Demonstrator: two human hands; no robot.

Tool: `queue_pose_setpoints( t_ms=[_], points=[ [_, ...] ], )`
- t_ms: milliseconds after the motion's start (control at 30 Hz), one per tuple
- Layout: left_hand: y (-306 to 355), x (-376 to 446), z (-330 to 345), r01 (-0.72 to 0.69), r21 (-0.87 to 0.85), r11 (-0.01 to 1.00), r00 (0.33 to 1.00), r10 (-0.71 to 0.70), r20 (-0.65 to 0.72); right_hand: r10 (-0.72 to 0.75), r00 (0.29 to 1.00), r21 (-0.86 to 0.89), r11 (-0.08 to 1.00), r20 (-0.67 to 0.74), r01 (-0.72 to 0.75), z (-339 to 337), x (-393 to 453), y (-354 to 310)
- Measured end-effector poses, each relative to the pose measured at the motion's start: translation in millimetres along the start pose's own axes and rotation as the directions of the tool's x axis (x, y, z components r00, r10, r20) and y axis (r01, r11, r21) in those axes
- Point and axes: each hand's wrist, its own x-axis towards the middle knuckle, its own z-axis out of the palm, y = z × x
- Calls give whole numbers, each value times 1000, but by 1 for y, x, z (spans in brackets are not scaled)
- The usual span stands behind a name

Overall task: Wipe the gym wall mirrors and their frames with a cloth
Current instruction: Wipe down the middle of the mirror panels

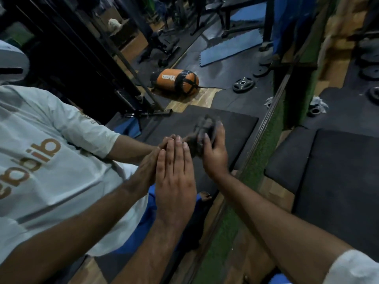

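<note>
Orange bag (174, 81), weight plate (243, 84)

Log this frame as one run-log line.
stage: wiping mirror | left hand: flat on mirror | right hand: grips cloth against glass | frame: untouched

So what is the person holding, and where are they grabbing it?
The right hand grips a dark cloth, bunched up, fingers curled around its middle. The left hand lies flat against the mirror, holding nothing.
</note>
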Motion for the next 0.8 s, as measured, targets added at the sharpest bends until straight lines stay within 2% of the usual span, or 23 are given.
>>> queue_pose_setpoints(
  t_ms=[33,67,100,133,167,233,300,333,367,400,433,467,533,567,600,633,700,733,800],
  points=[
    [-2,-7,0,7,-15,1000,1000,-7,12,235,971,58,971,-40,-233,6,-6,7],
    [-5,-14,-1,15,-33,999,1000,-14,25,397,916,118,914,-55,-389,13,-8,8],
    [-7,-20,-1,15,-50,999,999,-14,31,458,887,143,884,-63,-446,19,-7,3],
    [-10,-26,-1,5,-56,998,1000,-4,30,447,892,157,888,-69,-433,24,-8,-10],
    [-13,-32,-1,-17,-48,999,999,19,28,367,927,173,921,-80,-349,27,-9,-26],
    [-21,-45,1,-65,-3,998,997,65,40,49,997,205,978,-66,-35,29,-19,-54],
    [-27,-53,2,-95,11,995,994,94,64,-251,968,174,953,-14,250,32,-44,-59],
    [-29,-57,2,-97,6,995,992,96,79,-337,941,121,935,10,333,31,-54,-49],
    [-30,-60,2,-94,9,996,992,93,88,-357,933,59,933,34,355,31,-64,-33],
    [-32,-64,3,-90,16,996,992,88,91,-297,954,7,955,29,297,32,-72,-13],
    [-33,-66,3,-90,20,996,992,88,90,-164,986,-3,986,-6,164,33,-76,3],
    [-35,-69,3,-91,21,996,992,89,86,38,998,44,998,-47,-36,34,-75,12],
    [-36,-71,4,-83,4,997,994,83,74,409,909,183,902,-78,-391,38,-64,9],
    [-37,-73,3,-72,-11,997,995,73,68,464,883,224,869,-63,-441,40,-61,-2],
    [-36,-75,0,-53,-25,998,997,54,54,424,905,251,881,-45,-400,42,-60,-17],
    [-36,-79,-3,-32,-32,999,998,33,46,311,950,273,915,-17,-295,42,-62,-32],
    [-36,-91,-9,-13,9,1000,998,13,62,2,997,316,948,79,-27,41,-73,-61],
    [-38,-98,-11,-13,44,999,997,10,75,-126,983,291,953,132,83,40,-81,-65],
    [-44,-112,-16,15,82,997,996,-22,87,-283,945,113,957,162,267,39,-102,-51]
  ],
)
